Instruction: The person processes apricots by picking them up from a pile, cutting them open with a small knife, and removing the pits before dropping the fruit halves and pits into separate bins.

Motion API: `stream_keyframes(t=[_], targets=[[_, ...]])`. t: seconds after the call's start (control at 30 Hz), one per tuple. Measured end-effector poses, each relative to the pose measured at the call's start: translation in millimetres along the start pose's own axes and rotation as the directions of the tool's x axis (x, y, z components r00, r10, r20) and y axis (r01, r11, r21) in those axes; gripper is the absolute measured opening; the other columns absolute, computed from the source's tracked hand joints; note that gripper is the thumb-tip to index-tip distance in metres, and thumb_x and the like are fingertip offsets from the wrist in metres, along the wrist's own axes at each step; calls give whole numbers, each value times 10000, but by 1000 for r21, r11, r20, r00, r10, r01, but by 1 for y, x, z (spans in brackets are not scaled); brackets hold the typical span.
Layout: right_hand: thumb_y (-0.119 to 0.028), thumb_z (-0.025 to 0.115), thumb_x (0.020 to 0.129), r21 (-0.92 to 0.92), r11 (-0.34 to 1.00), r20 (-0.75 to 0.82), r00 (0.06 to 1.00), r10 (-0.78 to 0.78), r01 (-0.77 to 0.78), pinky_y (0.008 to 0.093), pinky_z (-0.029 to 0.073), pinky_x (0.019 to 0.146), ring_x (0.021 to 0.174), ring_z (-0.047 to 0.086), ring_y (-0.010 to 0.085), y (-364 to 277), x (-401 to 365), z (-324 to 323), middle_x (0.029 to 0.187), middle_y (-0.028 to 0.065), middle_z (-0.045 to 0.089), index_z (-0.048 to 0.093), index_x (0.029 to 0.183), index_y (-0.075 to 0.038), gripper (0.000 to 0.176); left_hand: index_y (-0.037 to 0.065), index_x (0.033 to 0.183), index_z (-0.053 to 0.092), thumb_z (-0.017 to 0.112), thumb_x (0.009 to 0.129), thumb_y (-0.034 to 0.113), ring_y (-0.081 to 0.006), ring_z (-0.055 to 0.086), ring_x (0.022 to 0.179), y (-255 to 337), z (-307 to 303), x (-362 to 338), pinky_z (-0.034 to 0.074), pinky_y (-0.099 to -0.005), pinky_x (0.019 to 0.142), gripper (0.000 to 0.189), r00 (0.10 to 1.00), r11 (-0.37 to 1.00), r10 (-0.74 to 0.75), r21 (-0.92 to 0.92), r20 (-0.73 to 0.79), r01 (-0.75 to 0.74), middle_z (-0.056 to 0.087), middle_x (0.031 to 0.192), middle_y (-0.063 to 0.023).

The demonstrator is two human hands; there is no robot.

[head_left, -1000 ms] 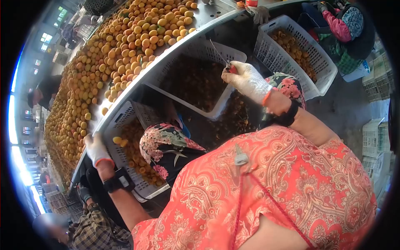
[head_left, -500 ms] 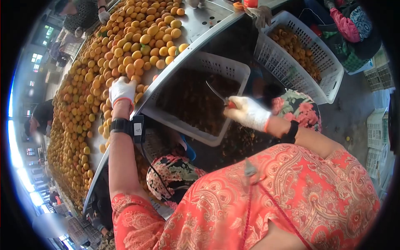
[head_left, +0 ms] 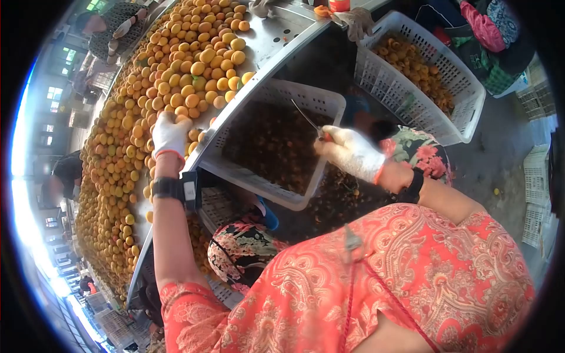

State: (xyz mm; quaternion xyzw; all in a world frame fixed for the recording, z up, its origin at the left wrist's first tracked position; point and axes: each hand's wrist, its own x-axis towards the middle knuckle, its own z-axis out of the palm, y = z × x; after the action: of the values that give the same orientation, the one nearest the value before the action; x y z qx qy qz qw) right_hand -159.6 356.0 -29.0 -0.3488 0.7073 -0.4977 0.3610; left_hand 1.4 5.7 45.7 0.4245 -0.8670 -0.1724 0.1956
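My left hand (head_left: 170, 136), in a white glove, is at the near edge of a heap of apricots (head_left: 194, 65) on a metal table. Its fingers curl down around an apricot, with the fingertips hidden. My right hand (head_left: 352, 154), also gloved in white, is closed on the handle of a small knife (head_left: 305, 115). The thin curved blade points up and left, over a white plastic crate (head_left: 306, 203) standing below the table edge. Dark brown pieces, too small to make out, cover the crate's bottom.
The raised metal rim (head_left: 259, 80) of the table runs between my hands. Right of it stands another white crate (head_left: 406, 100) holding orange fruit pieces. A grey cloth (head_left: 357, 23) hangs at the far corner. Other people work around the table, and stacked crates (head_left: 536, 182) stand at right.
The view has shifted slightly. My left hand stays at the fruit, its fingers further around it. My right hand has turned a little, and the knife remains in it, over the crate.
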Motion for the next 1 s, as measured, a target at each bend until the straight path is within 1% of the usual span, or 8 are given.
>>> stream_keyframes(t=[0.03, 0.1, 0.17, 0.3, 0.4, 0.5, 0.6, 1.0], targets=[[-289, 600, 913, -5, 1000, 0, 1000, -1, 1, 408, 478, 737, 810, 635, 362, -3, -5, -3, 835, 200, 636, 582, 994, -20, 282, -21, 1002, 612, 657, 793, 113, -200, 655, 706, -3, -1, -3, 531, -304, 643, 252, 991, 941, -90, -317, 97, 117, 660, 866, -99], [-297, 580, 933, -131, 988, 4, 997, -75, 75, 403, 479, 742, 824, 644, 355, -22, -14, -9, 829, 197, 641, 578, 1018, -40, 271, -27, 1164, 564, 628, 847, 43, -158, 579, 642, 47, -26, -53, 472, -260, 569, 331, 945, 559, -73, -771, 319, 304, 627, 875, -85], [-307, 572, 956, -69, 966, -45, 966, -253, 250, 395, 479, 727, 789, 645, 332, -13, -14, 2, 791, 180, 633, 579, 1007, -34, 278, -33, 1237, 535, 629, 857, 33, -156, 574, 665, 79, -41, -101, 452, -259, 564, 397, 938, 368, 52, -880, 342, 301, 623, 911, -90], [-240, 578, 983, 119, 954, 21, 960, -281, 277, 340, 472, 671, 731, 626, 206, -68, -47, 8, 766, 142, 623, 575, 994, -3, 237, -45, 1345, 488, 632, 859, 42, -176, 600, 805, 99, -44, -163, 468, -254, 641, 514, 913, 104, 172, -928, 370, 357, 630, 1040, -145], [-241, 575, 986, 104, 900, 13, 904, -428, 424, 345, 474, 654, 732, 628, 192, -84, -67, 16, 779, 130, 634, 573, 997, -2, 240, -49, 1292, 529, 634, 843, 57, -222, 634, 884, 121, -52, -202, 525, -291, 704, 473, 926, -59, 123, -929, 357, 366, 639, 1076, -151], [-261, 582, 982, 129, 880, 62, 882, -467, 457, 380, 483, 651, 734, 658, 252, -98, -85, 21, 776, 163, 642, 572, 999, -1, 261, -60, 1299, 527, 623, 846, 45, -254, 649, 923, 128, -59, -226, 542, -296, 736, 475, 940, 6, 139, -949, 313, 315, 629, 1173, -173], [-307, 600, 961, -37, 876, 132, 871, -474, 482, 462, 487, 675, 828, 632, 443, -113, -99, 23, 803, 253, 630, 562, 953, -4, 305, -37, 1272, 546, 639, 851, 38, -243, 655, 921, 132, -63, -241, 548, -304, 736, 438, 947, 26, 127, -956, 294, 294, 630, 1134, -149], [-264, 589, 937, -164, 844, 169, 858, -485, 510, 486, 492, 696, 856, 627, 455, -110, -108, 21, 841, 253, 640, 569, 946, -3, 262, -8, 1188, 572, 703, 831, 25, -162, 587, 738, 143, -61, -253, 439, -250, 585, 381, 961, 40, 41, -961, 275, 274, 628, 1014, -101]])
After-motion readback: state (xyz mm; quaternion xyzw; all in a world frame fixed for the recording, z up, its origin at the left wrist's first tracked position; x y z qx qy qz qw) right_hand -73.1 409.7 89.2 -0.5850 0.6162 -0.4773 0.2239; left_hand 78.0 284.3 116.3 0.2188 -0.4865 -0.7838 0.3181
